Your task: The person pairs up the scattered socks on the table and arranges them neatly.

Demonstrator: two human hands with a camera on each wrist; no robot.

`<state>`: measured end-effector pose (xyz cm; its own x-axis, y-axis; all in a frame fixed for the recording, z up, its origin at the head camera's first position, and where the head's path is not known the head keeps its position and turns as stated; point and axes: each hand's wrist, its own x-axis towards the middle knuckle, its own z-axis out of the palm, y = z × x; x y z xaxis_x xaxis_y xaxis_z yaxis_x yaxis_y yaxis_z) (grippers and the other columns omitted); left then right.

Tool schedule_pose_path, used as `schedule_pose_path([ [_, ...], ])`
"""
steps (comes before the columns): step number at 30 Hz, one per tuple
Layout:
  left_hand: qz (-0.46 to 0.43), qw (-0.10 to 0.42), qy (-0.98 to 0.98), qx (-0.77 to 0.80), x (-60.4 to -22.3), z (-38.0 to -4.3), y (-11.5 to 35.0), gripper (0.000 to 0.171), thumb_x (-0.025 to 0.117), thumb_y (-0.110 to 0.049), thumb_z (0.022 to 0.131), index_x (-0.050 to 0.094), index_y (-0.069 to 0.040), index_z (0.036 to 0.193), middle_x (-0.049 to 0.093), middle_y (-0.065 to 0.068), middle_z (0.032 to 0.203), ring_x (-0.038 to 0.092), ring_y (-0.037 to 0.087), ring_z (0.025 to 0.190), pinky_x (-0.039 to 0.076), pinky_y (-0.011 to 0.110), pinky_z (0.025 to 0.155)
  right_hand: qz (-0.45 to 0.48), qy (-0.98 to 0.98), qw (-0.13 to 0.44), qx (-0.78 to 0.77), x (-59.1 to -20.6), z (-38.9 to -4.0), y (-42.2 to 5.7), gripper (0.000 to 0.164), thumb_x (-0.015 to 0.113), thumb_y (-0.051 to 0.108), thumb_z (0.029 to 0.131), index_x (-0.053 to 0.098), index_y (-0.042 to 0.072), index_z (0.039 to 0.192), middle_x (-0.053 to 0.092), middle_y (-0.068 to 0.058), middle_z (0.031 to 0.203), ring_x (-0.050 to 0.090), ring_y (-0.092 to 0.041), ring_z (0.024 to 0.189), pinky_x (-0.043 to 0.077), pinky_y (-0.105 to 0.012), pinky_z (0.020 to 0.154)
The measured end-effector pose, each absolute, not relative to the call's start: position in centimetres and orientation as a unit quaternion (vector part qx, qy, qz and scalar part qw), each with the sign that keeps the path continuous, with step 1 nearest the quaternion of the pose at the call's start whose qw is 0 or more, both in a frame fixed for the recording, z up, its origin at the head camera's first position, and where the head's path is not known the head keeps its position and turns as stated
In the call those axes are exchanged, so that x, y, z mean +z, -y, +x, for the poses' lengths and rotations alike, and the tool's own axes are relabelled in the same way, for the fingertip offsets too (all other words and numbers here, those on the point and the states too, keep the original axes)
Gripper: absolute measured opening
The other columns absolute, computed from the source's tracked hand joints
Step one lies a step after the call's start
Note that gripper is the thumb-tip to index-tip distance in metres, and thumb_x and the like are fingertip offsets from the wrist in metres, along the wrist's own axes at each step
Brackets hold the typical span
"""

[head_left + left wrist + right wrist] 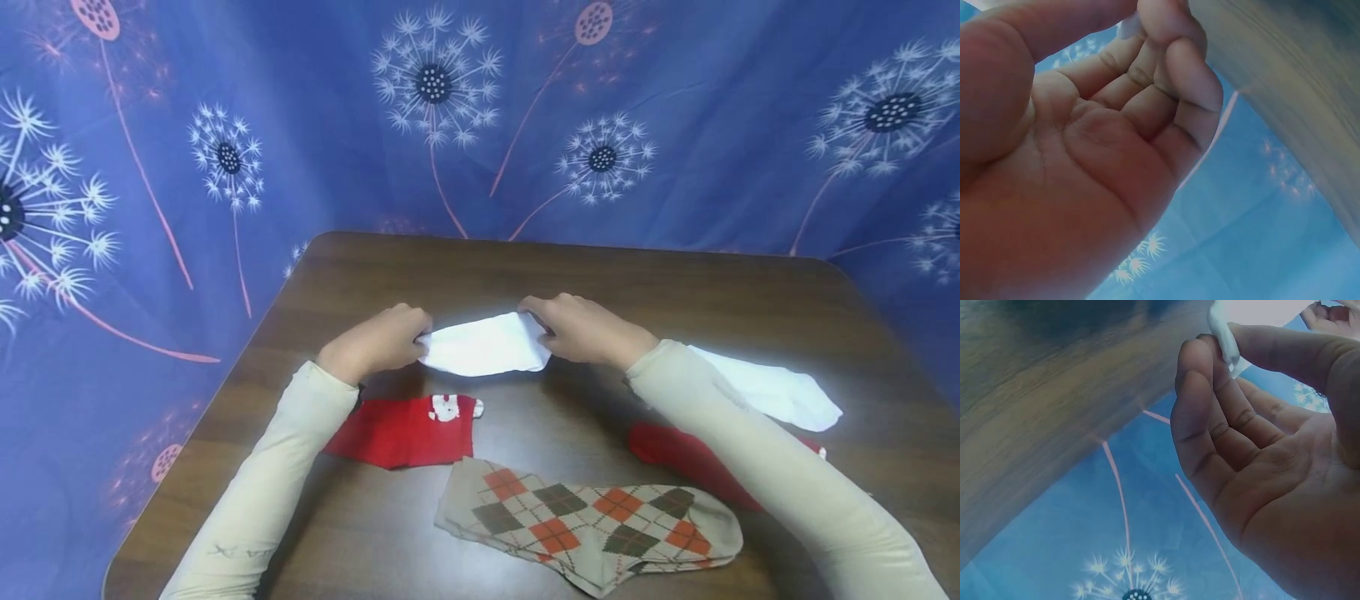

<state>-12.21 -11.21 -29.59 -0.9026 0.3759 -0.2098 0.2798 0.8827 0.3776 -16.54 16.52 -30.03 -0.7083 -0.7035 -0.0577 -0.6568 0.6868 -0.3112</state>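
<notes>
A white sock (483, 346) is stretched sideways between my two hands above the far half of the table. My left hand (382, 337) pinches its left end; in the left wrist view only a bit of white cloth (1129, 26) shows at the thumb and fingertips. At the other end my right hand (588, 329) pinches the sock's edge (1225, 340) between thumb and fingers. Just in front of the left hand lies a red sock (408, 432) with a white figure on it. A second white sock (787, 392) lies to the right, partly behind the right sleeve.
Argyle socks (600, 521) in beige, orange and brown lie together near the front of the brown wooden table (525, 271). Another red sock (675, 454) is half hidden under the right forearm. A blue cloth (315, 108) with dandelion prints hangs behind the table.
</notes>
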Motion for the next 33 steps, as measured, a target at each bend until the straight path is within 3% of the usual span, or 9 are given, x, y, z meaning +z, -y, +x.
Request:
schedule_pose_path([
  [6, 0.179, 0.13, -0.961, 0.168, -29.9, -11.7, 10.0, 0.026, 0.072, -0.018, 0.074, 0.06, -0.015, 0.097, 0.054, -0.003, 0.069, 0.054, 0.012, 0.057, 0.046, 0.023, 0.053, -0.373, -0.915, 0.069, -0.138, -30.0, -15.7, -18.2, 0.048, 0.065, 0.007, 0.078, 0.049, 0.011, 0.123, 0.061, 0.0, 0.084, 0.052, -0.01, 0.058, 0.044, -0.021, 0.053],
  [16, 0.221, 0.109, -0.954, 0.168, -30.1, -11.0, 7.8, 0.027, 0.073, -0.021, 0.073, 0.061, -0.016, 0.097, 0.055, -0.008, 0.068, 0.054, 0.004, 0.056, 0.046, 0.018, 0.055, -0.353, -0.922, 0.056, -0.145, -30.1, -14.4, -21.2, 0.048, 0.064, 0.006, 0.078, 0.049, 0.012, 0.123, 0.057, 0.003, 0.073, 0.049, -0.009, 0.053, 0.042, -0.022, 0.047],
  [22, 0.234, 0.101, -0.954, 0.16, -30.6, -10.4, 6.9, 0.033, 0.074, -0.023, 0.072, 0.061, -0.017, 0.101, 0.055, -0.011, 0.069, 0.054, 0.0, 0.059, 0.047, 0.015, 0.058, -0.335, -0.925, 0.075, -0.162, -30.0, -13.4, -22.3, 0.048, 0.065, 0.008, 0.078, 0.049, 0.011, 0.123, 0.061, -0.001, 0.08, 0.051, -0.009, 0.054, 0.043, -0.021, 0.048],
  [33, 0.261, 0.121, -0.945, 0.155, -31.1, -9.7, 5.1, 0.03, 0.073, -0.021, 0.074, 0.061, -0.015, 0.1, 0.055, -0.009, 0.068, 0.053, -0.001, 0.054, 0.046, 0.015, 0.053, -0.319, -0.932, 0.074, -0.154, -30.8, -11.4, -24.6, 0.049, 0.067, 0.009, 0.077, 0.049, 0.011, 0.123, 0.056, 0.005, 0.07, 0.049, -0.007, 0.052, 0.042, -0.02, 0.048],
])
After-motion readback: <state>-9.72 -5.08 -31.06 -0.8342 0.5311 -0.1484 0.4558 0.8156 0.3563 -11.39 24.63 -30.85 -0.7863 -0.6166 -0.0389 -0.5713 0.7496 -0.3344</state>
